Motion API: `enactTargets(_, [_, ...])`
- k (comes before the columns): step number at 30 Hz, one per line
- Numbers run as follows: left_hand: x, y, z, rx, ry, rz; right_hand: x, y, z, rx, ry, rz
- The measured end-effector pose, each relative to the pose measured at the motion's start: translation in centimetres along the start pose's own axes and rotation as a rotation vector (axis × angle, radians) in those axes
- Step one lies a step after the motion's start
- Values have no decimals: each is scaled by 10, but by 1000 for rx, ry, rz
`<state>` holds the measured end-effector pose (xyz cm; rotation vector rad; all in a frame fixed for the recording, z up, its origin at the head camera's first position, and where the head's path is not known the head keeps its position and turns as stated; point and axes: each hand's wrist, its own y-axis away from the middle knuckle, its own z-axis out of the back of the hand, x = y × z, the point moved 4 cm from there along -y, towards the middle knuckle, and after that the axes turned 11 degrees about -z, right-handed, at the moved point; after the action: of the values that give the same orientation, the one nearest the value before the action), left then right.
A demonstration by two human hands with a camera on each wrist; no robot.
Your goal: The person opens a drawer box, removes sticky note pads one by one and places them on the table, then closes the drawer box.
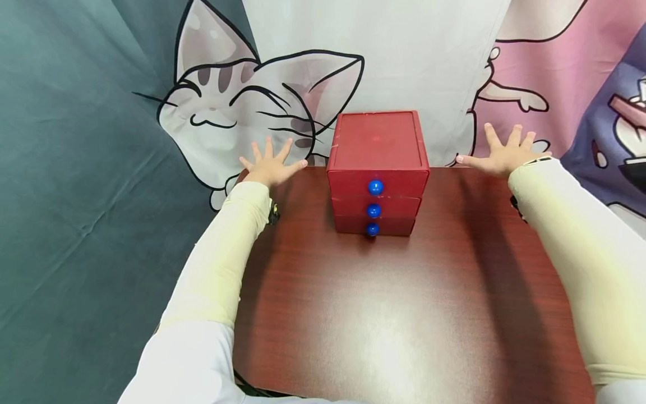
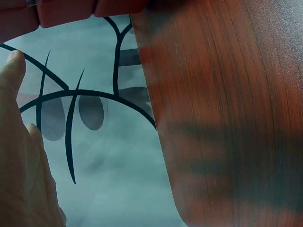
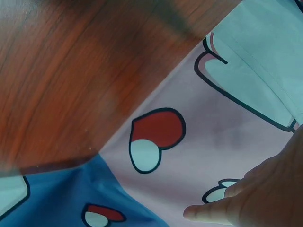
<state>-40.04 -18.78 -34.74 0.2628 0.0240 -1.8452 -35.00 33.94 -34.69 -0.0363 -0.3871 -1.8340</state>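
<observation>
Red drawers separate wide-splayed left grip and right grip.

Red drawers, printed cloth beside a brown tabletop

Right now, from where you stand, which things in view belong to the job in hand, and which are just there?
Likely the job:
- Red drawers, between the hands
- Blue knobs, three, on the drawer fronts
- Left hand and right hand, fingers spread, holding nothing

Probably just there:
- Table, under the drawers
- Printed cloth, behind
</observation>
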Motion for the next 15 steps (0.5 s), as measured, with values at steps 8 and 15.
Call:
enactTargets(8, [-11,-8,7,-22,37,-41,9,-4,4,-60,59,75])
enactTargets(15, [-45,-14,31,-100,93,-190,44,9,27,-204,42,243])
